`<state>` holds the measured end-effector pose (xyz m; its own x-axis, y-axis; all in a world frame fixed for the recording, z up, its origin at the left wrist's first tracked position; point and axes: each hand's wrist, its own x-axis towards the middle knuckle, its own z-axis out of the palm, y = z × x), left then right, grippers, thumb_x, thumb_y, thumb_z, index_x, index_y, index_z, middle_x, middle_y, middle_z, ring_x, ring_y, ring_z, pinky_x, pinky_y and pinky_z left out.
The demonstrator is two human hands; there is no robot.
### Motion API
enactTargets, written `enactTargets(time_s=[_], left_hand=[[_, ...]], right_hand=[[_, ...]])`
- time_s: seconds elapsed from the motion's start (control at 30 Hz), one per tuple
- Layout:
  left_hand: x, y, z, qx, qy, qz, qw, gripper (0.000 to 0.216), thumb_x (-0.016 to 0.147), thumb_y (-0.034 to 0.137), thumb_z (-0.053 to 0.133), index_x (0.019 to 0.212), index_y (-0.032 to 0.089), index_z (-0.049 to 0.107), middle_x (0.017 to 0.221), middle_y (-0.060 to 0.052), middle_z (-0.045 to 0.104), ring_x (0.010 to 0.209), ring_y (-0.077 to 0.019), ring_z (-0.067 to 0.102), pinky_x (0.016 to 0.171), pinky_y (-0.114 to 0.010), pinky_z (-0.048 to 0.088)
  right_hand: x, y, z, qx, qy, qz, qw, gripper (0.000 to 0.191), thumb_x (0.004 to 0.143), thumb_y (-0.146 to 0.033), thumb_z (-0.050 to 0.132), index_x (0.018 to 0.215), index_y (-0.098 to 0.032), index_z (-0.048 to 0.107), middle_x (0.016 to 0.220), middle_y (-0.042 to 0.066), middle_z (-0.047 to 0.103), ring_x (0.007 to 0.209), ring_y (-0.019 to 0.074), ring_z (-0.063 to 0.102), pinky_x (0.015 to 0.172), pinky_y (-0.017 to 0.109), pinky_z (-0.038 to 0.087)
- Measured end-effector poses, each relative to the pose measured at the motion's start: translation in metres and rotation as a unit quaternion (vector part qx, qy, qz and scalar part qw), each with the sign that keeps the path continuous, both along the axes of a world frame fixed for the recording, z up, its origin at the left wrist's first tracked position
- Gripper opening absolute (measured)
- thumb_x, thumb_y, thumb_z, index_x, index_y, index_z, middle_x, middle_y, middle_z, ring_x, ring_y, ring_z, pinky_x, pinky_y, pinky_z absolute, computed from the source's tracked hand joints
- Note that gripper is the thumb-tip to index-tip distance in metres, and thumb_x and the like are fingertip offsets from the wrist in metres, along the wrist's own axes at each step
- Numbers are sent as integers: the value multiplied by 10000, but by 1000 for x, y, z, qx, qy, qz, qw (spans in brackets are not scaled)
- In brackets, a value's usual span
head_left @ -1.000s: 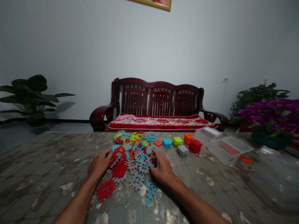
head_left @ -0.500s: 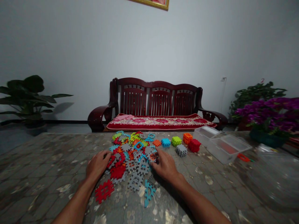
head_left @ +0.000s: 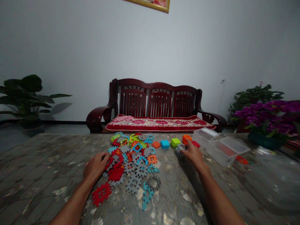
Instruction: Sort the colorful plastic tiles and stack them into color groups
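My left hand (head_left: 94,167) rests at the left edge of a heap of interlocking plastic tiles (head_left: 125,149), its fingers loosely curled and apart beside a red tile (head_left: 109,163). My right hand (head_left: 194,153) is at the stack of grey tiles, with thumb and fingertips closed on a grey tile (head_left: 180,149) there. Behind that hand, the red stack (head_left: 196,144) is partly hidden. Orange (head_left: 187,138), lime green (head_left: 175,142) and blue (head_left: 165,144) stacks stand close by. Nearest me lie a red square tile (head_left: 101,194) and a blue triangular tile (head_left: 147,195).
Right of the stacks stands a clear plastic box (head_left: 221,153) with compartments. An orange item (head_left: 242,159) and clear plastic (head_left: 276,178) lie farther right, before purple flowers (head_left: 269,117) in a pot. A wooden bench (head_left: 150,100) stands beyond the patterned table (head_left: 168,200).
My right hand has moved right from the heap to the grey stack. An orange window tile and a dark grey frame tile are now uncovered. My left hand stays by the heap.
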<state>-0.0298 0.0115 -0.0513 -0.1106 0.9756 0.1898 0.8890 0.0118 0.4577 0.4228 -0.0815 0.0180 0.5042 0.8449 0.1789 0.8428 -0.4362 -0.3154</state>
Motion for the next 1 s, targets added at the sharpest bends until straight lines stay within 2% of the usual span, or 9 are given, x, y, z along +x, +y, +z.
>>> enactTargets(time_s=[0.23,0.5,0.57,0.63,0.73,0.83,0.9,1.0], left_hand=[[0,-1,2,-19,-2,-2,1000,453,967,437,401,1112,250,787,1295,-79,744,1166,-302,674,935,-382,498],[0,-1,3,-19,-3,-3,1000,445,968,437,405,1111,248,781,1282,-69,750,1167,-295,675,937,-373,500],[0,-2,3,-18,0,-3,1000,440,969,432,402,1105,249,778,1271,-68,755,1161,-288,678,931,-368,500],[1,-3,4,-15,3,-4,1000,431,970,418,398,1095,252,775,1257,-66,760,1157,-281,678,939,-365,495],[3,-4,4,-17,4,-2,1000,419,973,399,393,1090,261,772,1261,-61,759,1165,-275,672,953,-368,485],[4,-5,5,-16,2,4,1000,411,974,401,400,1087,267,772,1267,-54,757,1163,-272,670,953,-365,483],[4,-6,5,-11,0,5,1000,402,972,405,412,1077,270,775,1255,-48,762,1153,-268,674,945,-355,485],[5,-7,6,-2,-4,7,1000,383,965,406,436,1056,278,784,1228,-40,774,1142,-261,681,930,-341,491]], right_hand=[[-5,-1,1,-24,-5,15,1000,658,846,-318,649,1473,-168,522,1301,182,699,1200,373,655,919,437,517],[-5,-1,-3,-40,-5,26,999,758,796,-391,734,1487,-179,507,1367,202,653,1255,393,612,949,479,508],[-5,-1,-2,-18,-15,27,999,777,787,-407,744,1492,-186,506,1407,201,627,1285,400,588,984,498,495],[-10,2,-3,36,-19,52,998,743,811,-415,717,1491,-199,512,1416,180,628,1309,386,571,1033,500,473],[-32,10,-11,100,37,172,979,601,859,-340,640,1438,-197,574,1349,135,686,1264,314,615,1073,444,463],[-69,20,-27,90,132,293,943,458,878,-265,579,1320,-190,671,1288,103,727,1163,251,674,1016,365,501],[-94,28,-37,72,160,293,940,404,898,-258,559,1270,-192,703,1256,98,744,1120,238,691,974,338,511],[-120,40,-41,45,159,245,955,398,924,-294,563,1288,-202,695,1232,89,757,1131,238,692,959,320,501]])
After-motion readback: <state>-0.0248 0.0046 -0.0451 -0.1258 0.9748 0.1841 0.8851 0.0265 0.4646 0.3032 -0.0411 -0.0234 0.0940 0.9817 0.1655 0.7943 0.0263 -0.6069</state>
